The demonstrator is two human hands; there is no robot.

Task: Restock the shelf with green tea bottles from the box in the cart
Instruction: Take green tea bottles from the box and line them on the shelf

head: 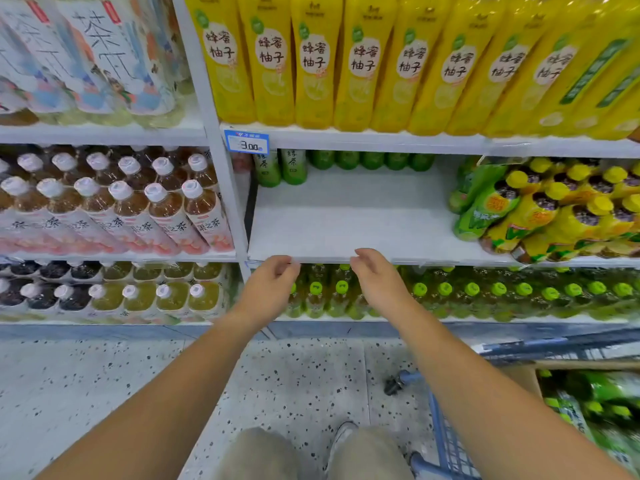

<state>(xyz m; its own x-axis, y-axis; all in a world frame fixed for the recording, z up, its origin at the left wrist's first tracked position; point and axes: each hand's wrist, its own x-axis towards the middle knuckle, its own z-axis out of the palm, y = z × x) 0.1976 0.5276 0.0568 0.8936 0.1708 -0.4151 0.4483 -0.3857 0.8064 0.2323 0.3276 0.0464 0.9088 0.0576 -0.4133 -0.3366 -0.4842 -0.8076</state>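
Observation:
A white shelf (346, 220) in the middle is mostly bare. Several green tea bottles (294, 166) stand at its back and back left. My left hand (273, 277) and my right hand (375, 271) hover at the shelf's front edge, fingers loosely curled, holding nothing. At the lower right a cardboard box (519, 374) sits in the blue cart (446, 441), with green tea bottles (602, 400) inside, blurred.
Yellow-capped bottles (554, 209) lie piled on the shelf's right end. Yellow honey-pomelo bottles (346, 64) fill the shelf above, green-capped bottles (485, 292) the one below. A price tag (246, 142) hangs at the upper left. Tea bottles (121, 202) fill the left bay. Speckled floor (294, 375) below.

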